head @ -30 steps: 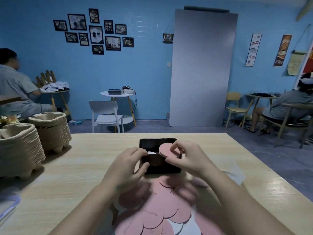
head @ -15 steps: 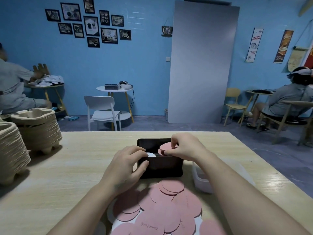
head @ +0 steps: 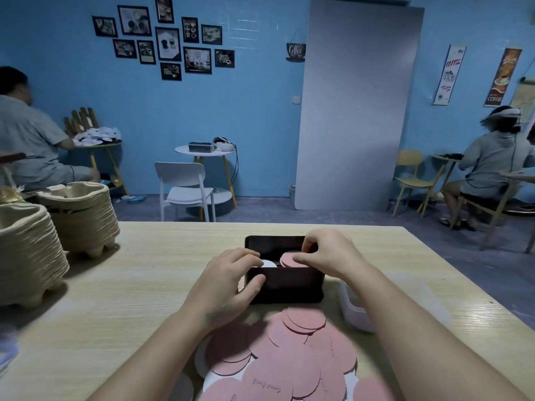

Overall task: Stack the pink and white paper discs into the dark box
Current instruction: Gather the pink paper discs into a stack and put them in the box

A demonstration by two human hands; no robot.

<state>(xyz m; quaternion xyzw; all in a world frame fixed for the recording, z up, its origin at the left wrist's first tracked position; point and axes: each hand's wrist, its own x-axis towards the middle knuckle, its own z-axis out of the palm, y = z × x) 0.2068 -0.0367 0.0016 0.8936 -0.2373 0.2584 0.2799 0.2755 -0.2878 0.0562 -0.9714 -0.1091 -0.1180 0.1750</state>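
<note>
The box point(head: 289, 286) sits on the table point(head: 144, 285), at the middle and towards the far edge. The left hand point(head: 228, 282) grips its near left corner: the thumb presses the outside of the near wall, and the curled fingers hook over the rim. Their tips reach a white disc point(head: 268, 263) that lies inside the left part of the box.

The right hand point(head: 328, 256) hangs over the right half of the box with its fingers bent. It pinches a pink disc point(head: 289, 260), with the forefinger stretched left along the near edge of the disc and the thumb curled above its far edge. This disc is inside the box, just right of the white one, and seems slightly tilted. I cannot tell whether it already rests on anything beneath.

Near the box, between the two forearms, a loose pile point(head: 289, 360) of overlapping pink discs spreads on the table, with white ones showing at its edges. A clear tub point(head: 357, 314) stands just right of the box, partly behind the right forearm. Two tray stacks point(head: 82, 218) stand at the table's left side, well apart from the box.
</note>
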